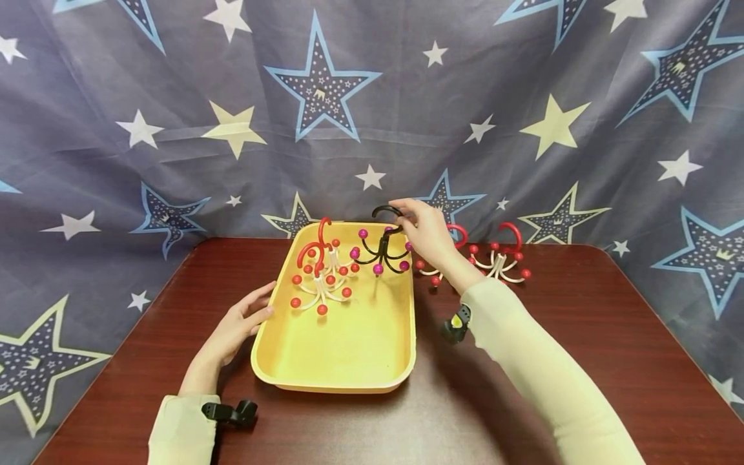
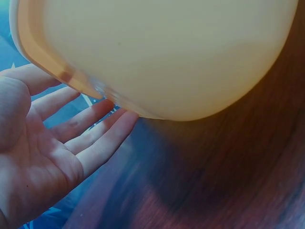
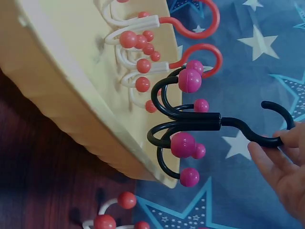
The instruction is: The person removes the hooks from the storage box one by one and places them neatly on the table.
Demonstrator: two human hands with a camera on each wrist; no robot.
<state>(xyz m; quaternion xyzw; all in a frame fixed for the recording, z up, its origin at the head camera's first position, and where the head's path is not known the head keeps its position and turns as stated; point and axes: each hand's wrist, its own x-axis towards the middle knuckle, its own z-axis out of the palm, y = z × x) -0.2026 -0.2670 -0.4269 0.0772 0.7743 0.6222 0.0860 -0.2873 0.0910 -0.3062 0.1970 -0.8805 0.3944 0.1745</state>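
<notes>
The right hand [image 1: 429, 231] pinches the curved hook of a black hanger [image 1: 384, 247], holding it roughly upright over the far right part of a yellow tray [image 1: 349, 342], with its magenta balls hanging below the grip. The left hand [image 1: 241, 323] has its fingers spread and mostly straight, their tips touching the outside of the tray's left wall. Inside the tray, toward its far left, stand two white hangers with red hooks and red balls: a nearer one [image 1: 319, 285] and, just behind it, a farther one [image 1: 333, 259]. Outside the tray to its right, two more of the same kind sit on the dark wooden surface [image 1: 325, 439], a fully seen one [image 1: 498, 265] and, closer to the tray, a half-hidden one [image 1: 436, 281] partly covered by the right forearm. A grey curtain [image 1: 401, 148] printed with stars hangs beyond the tray.
</notes>
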